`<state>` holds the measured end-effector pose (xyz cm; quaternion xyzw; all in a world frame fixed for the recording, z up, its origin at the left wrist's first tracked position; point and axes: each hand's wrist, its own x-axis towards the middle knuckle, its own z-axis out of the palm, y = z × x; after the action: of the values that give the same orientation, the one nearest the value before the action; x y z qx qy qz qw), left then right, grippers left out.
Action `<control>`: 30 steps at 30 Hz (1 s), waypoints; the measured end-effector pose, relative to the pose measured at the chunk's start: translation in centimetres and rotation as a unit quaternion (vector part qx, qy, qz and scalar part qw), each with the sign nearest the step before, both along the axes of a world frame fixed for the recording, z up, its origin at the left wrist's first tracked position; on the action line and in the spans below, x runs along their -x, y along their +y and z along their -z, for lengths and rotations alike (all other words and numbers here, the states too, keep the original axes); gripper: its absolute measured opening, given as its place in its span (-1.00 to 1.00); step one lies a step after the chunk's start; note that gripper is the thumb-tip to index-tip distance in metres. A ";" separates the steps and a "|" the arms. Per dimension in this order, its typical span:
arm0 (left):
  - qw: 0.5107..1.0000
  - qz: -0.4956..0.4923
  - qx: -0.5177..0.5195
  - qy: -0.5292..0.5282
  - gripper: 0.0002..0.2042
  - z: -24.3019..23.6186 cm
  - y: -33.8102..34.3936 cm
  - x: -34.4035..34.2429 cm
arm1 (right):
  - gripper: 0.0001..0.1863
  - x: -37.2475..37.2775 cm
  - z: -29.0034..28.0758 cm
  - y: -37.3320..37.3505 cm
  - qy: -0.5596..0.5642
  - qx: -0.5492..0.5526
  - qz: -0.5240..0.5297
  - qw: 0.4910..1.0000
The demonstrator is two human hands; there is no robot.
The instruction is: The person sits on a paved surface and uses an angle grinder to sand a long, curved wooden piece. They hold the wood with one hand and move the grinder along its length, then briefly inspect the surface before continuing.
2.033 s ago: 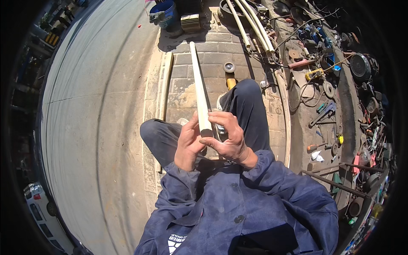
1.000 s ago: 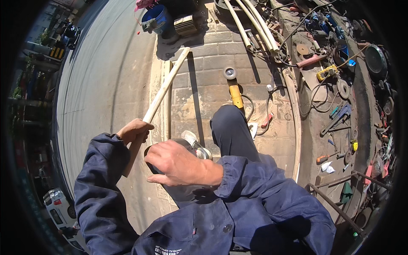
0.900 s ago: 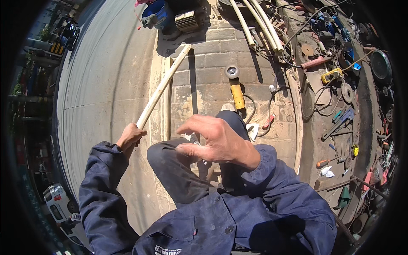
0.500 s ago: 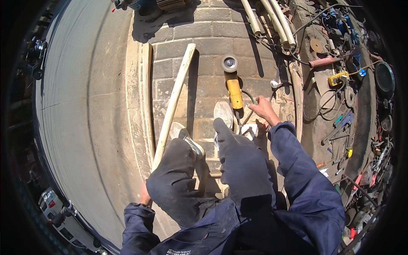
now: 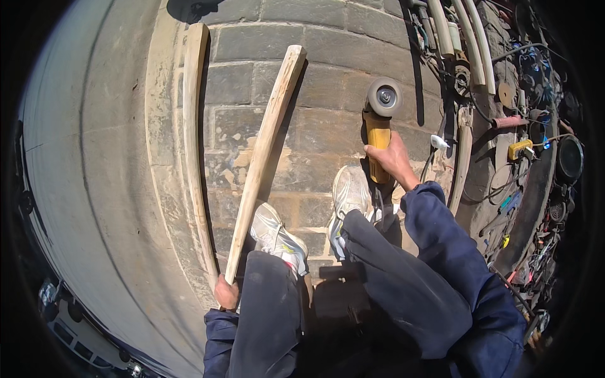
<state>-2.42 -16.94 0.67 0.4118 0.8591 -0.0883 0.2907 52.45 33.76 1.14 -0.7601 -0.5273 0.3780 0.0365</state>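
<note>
A pale, peeled wooden pole (image 5: 265,148) slants between my shoes, its far end raised to the upper middle. My left hand (image 5: 227,293) is closed round its near end, low by my left knee; the fingertips are partly hidden. On the right, my right hand (image 5: 396,157) wraps round the body of a yellow angle grinder (image 5: 378,129). The grinder's round grey disc (image 5: 385,97) faces up at its far end, above the paving. A second wooden pole (image 5: 193,126) lies left of the held one, along the kerb.
My two sneakers (image 5: 350,192) stand on the stone paving (image 5: 321,132). More pale poles (image 5: 469,44) lie at the upper right. Beyond them is a strip of tools, cables and scrap, with a yellow socket block (image 5: 520,149). A road surface (image 5: 75,138) runs along the left.
My right hand has moved from the grinder's cord onto its body and closed round it. My left hand now shows at the pole's near end. The view has shifted.
</note>
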 end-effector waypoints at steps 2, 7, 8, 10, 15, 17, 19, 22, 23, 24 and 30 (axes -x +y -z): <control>0.999 -0.002 -0.013 0.041 -0.58 -0.4 2.0 -0.7 | -0.16 -0.8 0.0 0.2 -0.018 -0.013 0.027 0.999; 0.994 -0.039 -0.004 0.102 -0.50 0.3 4.6 1.5 | -0.45 -0.3 0.1 0.9 0.047 -0.009 0.013 0.999; 0.994 -0.030 -0.002 0.105 -0.50 0.6 5.4 1.6 | -0.50 -0.1 -0.5 1.3 0.069 0.008 0.008 0.998; 0.995 -0.006 -0.004 0.102 -0.51 1.3 6.4 2.5 | -0.52 -0.5 -0.6 1.7 0.099 0.047 0.002 0.994; 0.996 0.005 -0.003 0.087 -0.52 0.9 7.6 2.5 | -0.48 -1.4 -1.4 0.9 0.143 0.073 0.032 0.986; 0.996 0.005 -0.017 0.092 -0.53 0.0 8.0 2.3 | -0.49 -1.0 -1.9 0.3 0.152 0.074 0.045 0.985; 0.993 0.006 -0.043 0.107 -0.53 -2.5 11.7 0.0 | -0.46 0.0 -2.8 -0.3 0.161 0.088 0.057 0.981; 0.973 -0.084 -0.144 -0.157 -0.55 -5.1 21.7 -6.3 | -0.49 3.2 -6.7 0.0 0.228 0.098 0.074 0.966; 0.928 -0.178 -0.121 -0.305 -0.57 -6.3 26.7 -10.3 | -0.45 4.0 -7.3 0.1 0.226 0.084 0.075 0.968; 0.881 -0.190 -0.097 -0.422 -0.50 -6.3 29.9 -13.2 | -0.40 5.3 -7.6 0.0 0.229 0.075 0.075 0.968; 0.648 -0.281 -0.053 -0.706 -0.30 -7.1 44.1 -27.1 | -0.20 12.9 -9.3 -2.8 0.234 0.026 0.039 0.971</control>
<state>24.65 27.15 7.79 0.1027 0.4720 0.3608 0.7978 39.55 30.95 10.41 -0.6715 -0.4638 0.5570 0.1539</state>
